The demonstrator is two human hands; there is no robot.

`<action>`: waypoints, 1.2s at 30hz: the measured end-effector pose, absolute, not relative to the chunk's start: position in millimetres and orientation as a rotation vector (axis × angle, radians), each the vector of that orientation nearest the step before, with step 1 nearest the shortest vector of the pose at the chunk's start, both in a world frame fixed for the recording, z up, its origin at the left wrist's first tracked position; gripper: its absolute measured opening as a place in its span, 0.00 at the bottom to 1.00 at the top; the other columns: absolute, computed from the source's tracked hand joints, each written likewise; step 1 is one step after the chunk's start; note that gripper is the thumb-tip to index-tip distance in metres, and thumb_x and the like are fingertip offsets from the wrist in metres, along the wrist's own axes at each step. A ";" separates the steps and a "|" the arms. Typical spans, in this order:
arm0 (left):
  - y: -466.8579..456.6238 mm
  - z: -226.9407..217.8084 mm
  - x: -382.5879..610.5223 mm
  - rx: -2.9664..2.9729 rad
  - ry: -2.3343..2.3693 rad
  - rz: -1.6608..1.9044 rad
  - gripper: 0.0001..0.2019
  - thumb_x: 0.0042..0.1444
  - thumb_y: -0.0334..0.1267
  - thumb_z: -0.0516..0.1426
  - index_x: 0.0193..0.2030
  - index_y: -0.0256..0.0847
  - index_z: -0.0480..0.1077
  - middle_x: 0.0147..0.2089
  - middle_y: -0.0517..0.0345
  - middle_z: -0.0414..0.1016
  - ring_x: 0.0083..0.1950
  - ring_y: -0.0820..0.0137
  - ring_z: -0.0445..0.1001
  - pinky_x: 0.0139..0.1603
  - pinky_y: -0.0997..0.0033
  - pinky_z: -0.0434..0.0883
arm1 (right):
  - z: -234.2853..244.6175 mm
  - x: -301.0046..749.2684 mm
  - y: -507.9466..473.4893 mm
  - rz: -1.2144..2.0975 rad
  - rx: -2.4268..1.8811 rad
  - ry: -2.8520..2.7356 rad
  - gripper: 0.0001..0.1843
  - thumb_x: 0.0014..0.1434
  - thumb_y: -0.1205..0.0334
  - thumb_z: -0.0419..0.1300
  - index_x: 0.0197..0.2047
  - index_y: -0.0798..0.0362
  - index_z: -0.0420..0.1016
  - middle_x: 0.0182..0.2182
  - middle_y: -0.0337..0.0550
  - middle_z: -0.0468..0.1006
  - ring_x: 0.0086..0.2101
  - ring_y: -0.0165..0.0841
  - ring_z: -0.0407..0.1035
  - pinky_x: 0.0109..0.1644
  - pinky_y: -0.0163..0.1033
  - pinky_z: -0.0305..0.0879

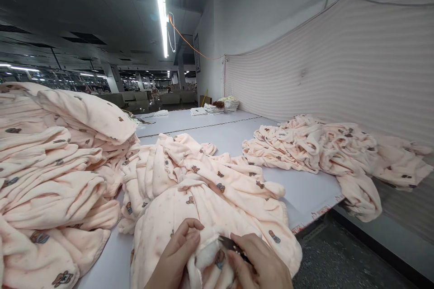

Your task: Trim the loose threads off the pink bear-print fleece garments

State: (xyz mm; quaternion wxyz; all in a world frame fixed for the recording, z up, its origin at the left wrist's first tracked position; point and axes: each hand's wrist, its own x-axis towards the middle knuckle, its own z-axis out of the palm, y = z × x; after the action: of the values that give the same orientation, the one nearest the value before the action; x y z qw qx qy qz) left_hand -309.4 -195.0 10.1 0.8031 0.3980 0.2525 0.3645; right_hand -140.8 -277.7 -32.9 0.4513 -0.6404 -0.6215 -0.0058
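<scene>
A pale pink plush garment [190, 207] with a printed bear pattern is bunched on the table in front of me. My left hand [183, 248] pinches a turned-back edge of it, where the white fuzzy inside shows. In my right hand [254, 259] is a pair of dark thread snips [228, 242], its tips at the cloth edge beside my left fingers. The snips' handle is mostly hidden by my right fingers, so I cannot tell whether the blades are apart.
A tall heap of the same pink garments [61, 158] fills the left side. Another pile [315, 144] lies at the right, partly hanging over the edge of the white table [305, 194]. Stacks of white pieces [213, 107] sit at the far end. A striped cloth sheet [325, 63] covers the right wall.
</scene>
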 end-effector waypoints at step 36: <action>-188.3 31.3 -299.1 0.852 0.508 0.603 0.12 0.54 0.39 0.60 0.41 0.43 0.62 0.29 0.59 0.76 0.32 0.65 0.76 0.38 0.65 0.67 | -16.4 -128.9 -273.1 0.024 -1.519 -1.604 0.12 0.64 0.57 0.53 0.48 0.47 0.73 0.35 0.43 0.78 0.34 0.35 0.74 0.37 0.35 0.69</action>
State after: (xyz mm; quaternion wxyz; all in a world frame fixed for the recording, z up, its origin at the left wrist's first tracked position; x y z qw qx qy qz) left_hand -299.1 -188.3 31.3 0.8363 0.4023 0.2399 0.2850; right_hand -128.9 -273.1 -16.4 0.4493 -0.6142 -0.6487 0.0097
